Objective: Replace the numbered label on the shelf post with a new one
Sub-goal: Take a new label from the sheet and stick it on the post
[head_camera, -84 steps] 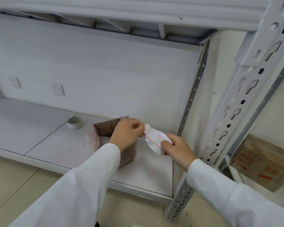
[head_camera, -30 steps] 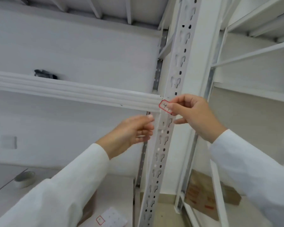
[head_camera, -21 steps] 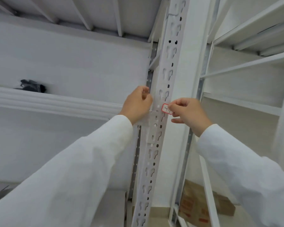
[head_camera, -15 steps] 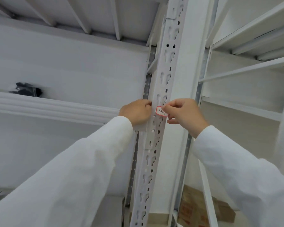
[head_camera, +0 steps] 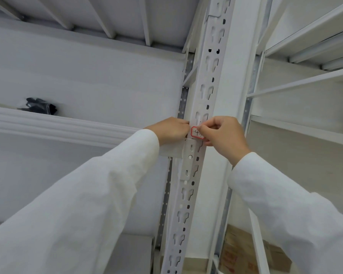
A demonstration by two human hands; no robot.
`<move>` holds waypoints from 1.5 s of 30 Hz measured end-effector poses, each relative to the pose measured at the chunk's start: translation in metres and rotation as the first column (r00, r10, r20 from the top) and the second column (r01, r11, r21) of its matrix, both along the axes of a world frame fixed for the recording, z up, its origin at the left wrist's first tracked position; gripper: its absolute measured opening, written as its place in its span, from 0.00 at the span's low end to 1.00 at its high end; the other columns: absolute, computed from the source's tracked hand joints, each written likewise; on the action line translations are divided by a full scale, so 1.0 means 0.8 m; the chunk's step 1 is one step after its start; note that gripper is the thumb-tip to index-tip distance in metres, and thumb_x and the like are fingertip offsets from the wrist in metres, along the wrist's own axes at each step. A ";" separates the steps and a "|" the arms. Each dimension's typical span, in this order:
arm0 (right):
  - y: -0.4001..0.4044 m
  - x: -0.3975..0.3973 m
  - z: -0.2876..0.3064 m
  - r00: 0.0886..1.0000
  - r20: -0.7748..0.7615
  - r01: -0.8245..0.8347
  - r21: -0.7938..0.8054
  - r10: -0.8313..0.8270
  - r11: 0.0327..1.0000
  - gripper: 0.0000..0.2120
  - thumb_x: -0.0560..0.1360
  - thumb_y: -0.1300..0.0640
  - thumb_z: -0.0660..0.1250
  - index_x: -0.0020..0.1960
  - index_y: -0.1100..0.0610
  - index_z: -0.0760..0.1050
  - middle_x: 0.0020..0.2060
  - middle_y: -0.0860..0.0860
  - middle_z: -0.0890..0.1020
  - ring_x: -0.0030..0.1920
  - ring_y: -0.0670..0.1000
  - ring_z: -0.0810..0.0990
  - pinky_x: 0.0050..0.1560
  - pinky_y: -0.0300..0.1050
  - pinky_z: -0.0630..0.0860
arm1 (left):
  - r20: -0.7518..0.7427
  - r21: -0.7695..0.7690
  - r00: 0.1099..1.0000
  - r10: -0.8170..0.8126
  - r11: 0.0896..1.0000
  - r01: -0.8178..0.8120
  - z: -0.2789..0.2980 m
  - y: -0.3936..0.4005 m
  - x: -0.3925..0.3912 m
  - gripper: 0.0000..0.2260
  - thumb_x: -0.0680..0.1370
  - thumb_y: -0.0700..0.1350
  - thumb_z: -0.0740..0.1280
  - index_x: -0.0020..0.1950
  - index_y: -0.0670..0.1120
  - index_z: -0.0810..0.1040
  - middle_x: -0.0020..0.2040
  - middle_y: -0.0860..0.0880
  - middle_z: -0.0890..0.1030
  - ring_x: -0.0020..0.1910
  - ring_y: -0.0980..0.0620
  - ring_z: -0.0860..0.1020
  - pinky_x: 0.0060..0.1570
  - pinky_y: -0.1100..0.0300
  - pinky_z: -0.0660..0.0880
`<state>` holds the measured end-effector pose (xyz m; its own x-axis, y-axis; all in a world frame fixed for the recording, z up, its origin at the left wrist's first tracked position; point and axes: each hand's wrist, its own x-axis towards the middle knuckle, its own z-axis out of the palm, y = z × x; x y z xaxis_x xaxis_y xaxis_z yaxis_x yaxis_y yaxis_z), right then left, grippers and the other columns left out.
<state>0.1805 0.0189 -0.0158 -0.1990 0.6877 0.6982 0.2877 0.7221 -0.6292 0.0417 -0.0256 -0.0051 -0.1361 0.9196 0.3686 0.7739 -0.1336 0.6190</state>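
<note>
A small white label (head_camera: 195, 132) with a red border and a handwritten number lies against the white slotted shelf post (head_camera: 203, 89), just above the bracket where the shelf beam meets the post. My right hand (head_camera: 222, 134) pinches the label's right side with thumb and fingertips and covers part of it. My left hand (head_camera: 171, 129) is curled against the post's left edge at the label's height, its fingertips touching the post beside the label. Whether the label is stuck down I cannot tell.
The white shelf beam (head_camera: 57, 125) runs left from the post, with a dark bundle (head_camera: 41, 105) lying on the shelf above it. More white shelving (head_camera: 305, 84) stands to the right. A cardboard box (head_camera: 251, 252) sits on the floor below.
The label went from the backing sheet down at the low shelf up to the post. Over the last half second both hands stayed at the post, the right one pressing closer over the label.
</note>
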 end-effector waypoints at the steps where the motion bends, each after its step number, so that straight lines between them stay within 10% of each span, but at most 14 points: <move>1: 0.000 0.000 0.001 1.000 0.009 0.008 0.005 -0.008 1.000 0.06 0.70 0.59 0.68 0.35 0.53 0.80 0.30 0.46 0.82 0.27 0.41 0.79 0.36 0.38 0.82 | -0.001 -0.003 1.000 -0.006 1.000 0.006 0.000 0.000 0.000 0.17 0.76 0.46 0.54 0.58 0.43 0.77 0.59 0.46 0.79 0.59 0.47 0.75 0.64 0.54 0.69; 6: 0.002 -0.004 0.002 0.999 0.019 0.039 0.013 -0.039 0.999 0.03 0.68 0.58 0.69 0.35 0.54 0.80 0.33 0.50 0.83 0.38 0.53 0.83 0.46 0.54 0.82 | 0.002 -0.006 1.000 0.009 1.000 -0.009 -0.001 -0.001 0.000 0.15 0.76 0.50 0.56 0.53 0.43 0.78 0.57 0.45 0.79 0.56 0.47 0.75 0.60 0.56 0.68; 13: 0.005 -0.006 0.003 0.997 0.048 0.064 0.038 -0.066 0.997 0.05 0.68 0.58 0.69 0.33 0.53 0.79 0.33 0.50 0.83 0.40 0.53 0.83 0.47 0.53 0.81 | -0.008 -0.011 1.000 -0.003 1.000 0.003 0.000 -0.002 0.001 0.18 0.76 0.48 0.55 0.63 0.49 0.75 0.66 0.49 0.75 0.65 0.48 0.71 0.67 0.54 0.65; 17: 0.004 -0.008 0.004 0.990 0.094 0.099 0.101 -0.108 0.990 0.04 0.68 0.58 0.69 0.35 0.56 0.77 0.35 0.52 0.83 0.41 0.55 0.82 0.48 0.54 0.79 | -0.006 0.003 1.000 0.001 1.000 -0.001 -0.001 -0.004 0.002 0.16 0.77 0.49 0.55 0.58 0.45 0.77 0.61 0.45 0.77 0.54 0.49 0.73 0.57 0.58 0.67; 23: 0.011 0.014 0.023 0.943 0.216 0.243 0.068 -0.253 0.968 0.23 0.63 0.46 0.77 0.41 0.52 0.64 0.41 0.54 0.79 0.41 0.59 0.81 0.41 0.50 0.77 | -0.036 -0.024 0.999 0.013 1.000 -0.014 -0.003 -0.005 0.000 0.17 0.76 0.50 0.55 0.59 0.45 0.76 0.62 0.45 0.78 0.62 0.46 0.74 0.62 0.54 0.67; 30: 0.017 0.030 0.012 0.989 0.124 -0.046 -0.235 0.077 0.971 0.26 0.70 0.42 0.70 0.60 0.57 0.72 0.50 0.51 0.79 0.48 0.49 0.80 0.51 0.48 0.79 | -0.022 -0.020 0.997 -0.076 0.997 0.076 -0.006 -0.007 -0.002 0.19 0.70 0.55 0.69 0.60 0.56 0.77 0.57 0.53 0.81 0.58 0.52 0.77 0.66 0.53 0.67; 33: 0.022 0.011 0.007 0.982 0.174 -0.041 -0.178 0.072 0.983 0.19 0.71 0.42 0.68 0.52 0.56 0.77 0.49 0.52 0.82 0.51 0.53 0.81 0.56 0.53 0.77 | -0.013 -0.013 0.996 -0.093 0.996 0.093 -0.009 -0.006 -0.001 0.19 0.67 0.54 0.73 0.57 0.55 0.78 0.53 0.53 0.83 0.55 0.53 0.79 0.65 0.53 0.69; 45: 0.041 0.024 0.004 0.896 0.071 -0.418 -0.204 0.439 0.885 0.09 0.77 0.63 0.64 0.56 0.59 0.77 0.45 0.48 0.84 0.42 0.43 0.84 0.42 0.35 0.80 | 0.019 -0.003 0.996 -0.088 0.996 0.088 -0.008 -0.003 -0.003 0.18 0.71 0.49 0.71 0.61 0.52 0.77 0.56 0.52 0.82 0.57 0.54 0.78 0.63 0.59 0.69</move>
